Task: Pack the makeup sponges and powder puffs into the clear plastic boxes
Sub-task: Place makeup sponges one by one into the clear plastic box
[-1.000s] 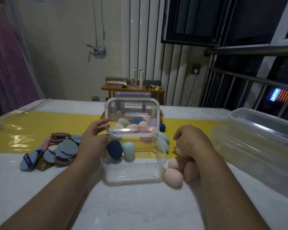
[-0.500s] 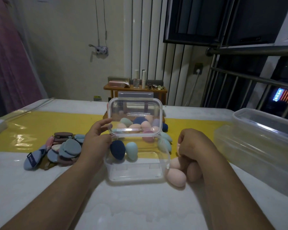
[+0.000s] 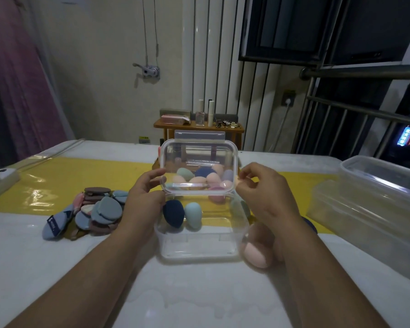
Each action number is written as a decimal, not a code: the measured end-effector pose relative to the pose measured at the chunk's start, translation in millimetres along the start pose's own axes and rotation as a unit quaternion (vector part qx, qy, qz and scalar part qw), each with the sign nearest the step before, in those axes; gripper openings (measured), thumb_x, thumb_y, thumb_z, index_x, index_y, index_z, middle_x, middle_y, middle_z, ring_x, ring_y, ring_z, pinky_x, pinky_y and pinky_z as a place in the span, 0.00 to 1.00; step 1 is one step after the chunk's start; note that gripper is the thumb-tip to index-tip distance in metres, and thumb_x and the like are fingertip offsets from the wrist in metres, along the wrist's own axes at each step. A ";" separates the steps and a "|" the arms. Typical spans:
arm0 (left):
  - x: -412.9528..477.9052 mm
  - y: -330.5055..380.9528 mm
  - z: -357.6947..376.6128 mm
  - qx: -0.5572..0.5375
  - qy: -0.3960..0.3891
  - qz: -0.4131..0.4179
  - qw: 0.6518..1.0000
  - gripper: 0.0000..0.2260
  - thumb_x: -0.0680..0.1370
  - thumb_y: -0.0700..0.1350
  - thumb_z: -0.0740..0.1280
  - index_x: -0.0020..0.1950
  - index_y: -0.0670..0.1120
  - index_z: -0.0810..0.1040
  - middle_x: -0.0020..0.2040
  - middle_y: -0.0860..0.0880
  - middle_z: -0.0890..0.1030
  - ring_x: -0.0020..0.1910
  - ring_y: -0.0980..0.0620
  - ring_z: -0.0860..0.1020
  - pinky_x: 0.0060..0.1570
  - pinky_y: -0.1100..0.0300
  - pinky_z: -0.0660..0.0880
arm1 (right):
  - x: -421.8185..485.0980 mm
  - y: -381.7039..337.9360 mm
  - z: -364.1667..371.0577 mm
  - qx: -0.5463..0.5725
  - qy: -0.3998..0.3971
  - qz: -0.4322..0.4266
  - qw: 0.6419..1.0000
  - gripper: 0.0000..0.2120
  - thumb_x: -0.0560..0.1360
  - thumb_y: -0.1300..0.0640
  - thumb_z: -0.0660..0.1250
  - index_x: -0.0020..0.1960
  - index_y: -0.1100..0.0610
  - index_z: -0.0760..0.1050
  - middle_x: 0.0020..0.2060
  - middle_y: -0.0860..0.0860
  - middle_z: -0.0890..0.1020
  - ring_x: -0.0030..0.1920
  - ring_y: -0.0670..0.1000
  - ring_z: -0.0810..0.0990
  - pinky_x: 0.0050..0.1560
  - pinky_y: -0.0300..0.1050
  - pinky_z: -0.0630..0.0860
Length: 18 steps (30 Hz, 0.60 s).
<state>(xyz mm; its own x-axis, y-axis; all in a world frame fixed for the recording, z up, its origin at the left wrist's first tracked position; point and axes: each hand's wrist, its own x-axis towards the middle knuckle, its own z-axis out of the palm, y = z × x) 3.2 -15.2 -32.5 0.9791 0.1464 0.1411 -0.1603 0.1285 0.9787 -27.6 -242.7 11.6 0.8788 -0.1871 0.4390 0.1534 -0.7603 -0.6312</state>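
your right hand (image 3: pixel 265 197) quit the pink sponges (image 3: pixel 256 256) and joined your left hand (image 3: pixel 145 200) gripping the lid (image 3: pixel 199 157), box (image 3: pixel 199 249) is barely filled

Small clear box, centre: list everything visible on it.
Clear plastic box, rectangular with rounded corners, standing on the white table. Its lid stands upright at the far rim, with a latch flap on top. Inside at the left, a navy sponge and a teal sponge stand side by side; the near half is bare. The left hand grips the lid's left edge. The right hand curls its fingers at the right edge, contact unclear.
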 end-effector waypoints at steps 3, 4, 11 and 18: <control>-1.3 0.8 0.7 -0.004 0.001 0.000 1.000 0.21 0.76 0.32 0.66 0.57 0.58 0.78 0.59 0.53 0.79 0.52 0.47 0.81 0.43 0.52 0.80 | -0.3 -2.5 9.7 0.036 -0.025 -0.033 0.998 0.10 0.74 0.53 0.69 0.55 0.46 0.83 0.51 0.45 0.82 0.51 0.45 0.78 0.47 0.38 0.71; -1.6 0.7 1.1 -0.004 -0.001 -0.001 1.000 0.21 0.76 0.31 0.65 0.57 0.58 0.78 0.59 0.53 0.79 0.52 0.47 0.80 0.43 0.53 0.80 | -0.7 -3.7 12.7 0.030 -0.039 -0.051 0.998 0.12 0.73 0.53 0.72 0.56 0.47 0.83 0.53 0.45 0.81 0.52 0.44 0.77 0.50 0.36 0.70; -1.3 1.2 1.0 0.005 -0.003 0.010 1.000 0.21 0.76 0.31 0.64 0.57 0.57 0.79 0.58 0.52 0.80 0.52 0.47 0.81 0.40 0.55 0.78 | -3.9 -9.9 29.6 -0.050 -0.154 -0.094 0.982 0.17 0.75 0.58 0.68 0.62 0.44 0.78 0.55 0.45 0.66 0.56 0.49 0.73 0.59 0.40 0.71; -0.9 0.2 1.2 0.009 -0.003 0.014 1.000 0.19 0.77 0.34 0.68 0.55 0.59 0.78 0.58 0.53 0.80 0.52 0.47 0.81 0.46 0.49 0.81 | -3.1 -16.5 19.2 -0.038 -0.124 -0.079 0.988 0.14 0.72 0.52 0.69 0.55 0.47 0.71 0.51 0.48 0.77 0.48 0.51 0.76 0.43 0.45 0.74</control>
<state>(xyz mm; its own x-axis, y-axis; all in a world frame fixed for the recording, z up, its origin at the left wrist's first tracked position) 2.5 -16.5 -32.3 0.9749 0.1441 0.1699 -0.1859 0.1066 0.9768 -24.2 -217.6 8.4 0.9319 0.0886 0.3518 0.2712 -0.8142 -0.5134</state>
